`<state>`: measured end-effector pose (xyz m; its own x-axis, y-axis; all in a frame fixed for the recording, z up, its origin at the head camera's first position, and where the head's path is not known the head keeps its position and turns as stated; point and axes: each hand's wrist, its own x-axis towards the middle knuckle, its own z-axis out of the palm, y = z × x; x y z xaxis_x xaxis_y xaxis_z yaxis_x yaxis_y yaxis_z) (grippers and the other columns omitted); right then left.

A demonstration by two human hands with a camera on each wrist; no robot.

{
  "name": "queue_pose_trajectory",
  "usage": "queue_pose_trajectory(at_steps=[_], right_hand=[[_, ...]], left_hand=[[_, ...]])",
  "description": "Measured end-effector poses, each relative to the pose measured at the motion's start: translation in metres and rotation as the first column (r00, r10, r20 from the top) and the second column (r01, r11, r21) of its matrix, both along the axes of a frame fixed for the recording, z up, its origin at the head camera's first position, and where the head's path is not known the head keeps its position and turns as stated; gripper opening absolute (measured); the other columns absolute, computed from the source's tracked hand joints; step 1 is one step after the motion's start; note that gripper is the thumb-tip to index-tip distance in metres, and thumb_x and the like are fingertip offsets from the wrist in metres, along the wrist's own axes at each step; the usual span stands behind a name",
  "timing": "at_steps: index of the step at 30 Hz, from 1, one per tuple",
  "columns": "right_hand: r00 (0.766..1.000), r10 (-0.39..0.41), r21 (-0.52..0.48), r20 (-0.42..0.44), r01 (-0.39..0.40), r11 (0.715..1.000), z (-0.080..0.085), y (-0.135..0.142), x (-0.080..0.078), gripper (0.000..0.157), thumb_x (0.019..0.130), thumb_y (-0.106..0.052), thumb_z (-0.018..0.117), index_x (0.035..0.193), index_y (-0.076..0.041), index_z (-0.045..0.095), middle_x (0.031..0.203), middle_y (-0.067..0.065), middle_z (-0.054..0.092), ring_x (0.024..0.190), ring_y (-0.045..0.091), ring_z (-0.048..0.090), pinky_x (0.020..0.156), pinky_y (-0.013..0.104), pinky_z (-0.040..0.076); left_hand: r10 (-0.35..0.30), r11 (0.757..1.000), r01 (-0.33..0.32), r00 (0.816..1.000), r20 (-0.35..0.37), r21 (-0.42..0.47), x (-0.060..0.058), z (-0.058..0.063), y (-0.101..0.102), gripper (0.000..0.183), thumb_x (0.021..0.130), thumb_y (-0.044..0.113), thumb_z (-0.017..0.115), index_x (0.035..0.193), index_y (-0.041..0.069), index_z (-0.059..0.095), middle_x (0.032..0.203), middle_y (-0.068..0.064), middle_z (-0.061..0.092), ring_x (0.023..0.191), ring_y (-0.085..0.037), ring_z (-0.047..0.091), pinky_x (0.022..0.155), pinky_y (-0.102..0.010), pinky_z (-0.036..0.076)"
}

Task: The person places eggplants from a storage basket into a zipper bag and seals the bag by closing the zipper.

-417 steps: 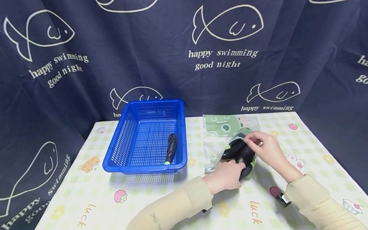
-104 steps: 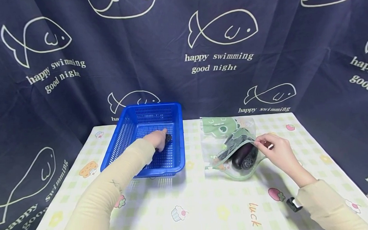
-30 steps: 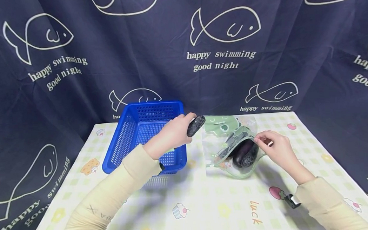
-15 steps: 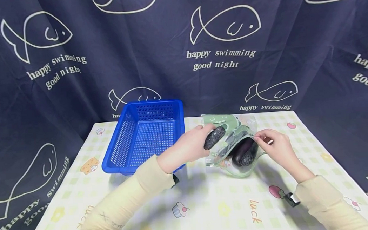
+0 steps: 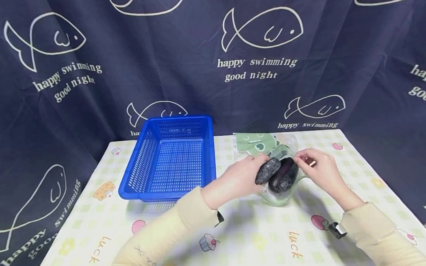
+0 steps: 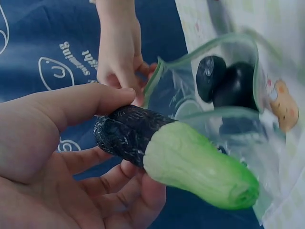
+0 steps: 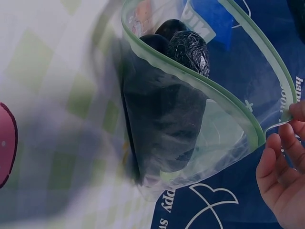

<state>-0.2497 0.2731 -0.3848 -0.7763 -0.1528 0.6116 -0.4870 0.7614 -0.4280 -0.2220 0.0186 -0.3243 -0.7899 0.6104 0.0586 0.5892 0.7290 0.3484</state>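
Observation:
My left hand (image 5: 243, 176) grips a dark, wrinkled eggplant (image 5: 268, 170) just in front of the bag's mouth. In the left wrist view, thumb and fingers hold its dark end, and the pale green end (image 6: 200, 167) points toward the bag. The clear zip-top bag (image 7: 228, 148), edged in green, gapes open on the table. Inside it lie dark eggplants, one smooth (image 5: 283, 171) and one wrinkled (image 7: 189, 51); deeper contents are partly hidden. With thumb and fingertips, my right hand (image 5: 319, 169) pinches the bag's rim at its right corner.
A blue perforated basket (image 5: 129, 176) stands on the left of the table, with nothing seen inside. The patterned tablecloth (image 5: 183, 240) runs to the front. A dark blue fish-print curtain (image 5: 195, 77) hangs behind the table.
My left hand has lifted the eggplant out of the basket and carried it rightward to the bag's mouth. My right hand has stayed at the bag's rim.

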Motion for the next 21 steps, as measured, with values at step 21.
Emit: queue_pose_trajectory(at_steps=[21], right_hand=[[1.000, 0.010, 0.001, -0.012, -0.010, 1.000, 0.000, -0.002, -0.002, 0.009, 0.079, -0.004, 0.072, 0.084, -0.009, 0.069, 0.067, -0.002, 0.062, 0.058, -0.003, 0.053, 0.055, 0.010, 0.043]], left_hand=[[0.007, 0.998, -0.013, 0.994, -0.108, -0.055, 0.018, -0.028, 0.049, 0.063, 0.073, 0.025, 0.079, 0.125, 0.016, 0.045, 0.098, -0.004, 0.059, 0.079, -0.012, 0.061, 0.060, -0.022, 0.048]])
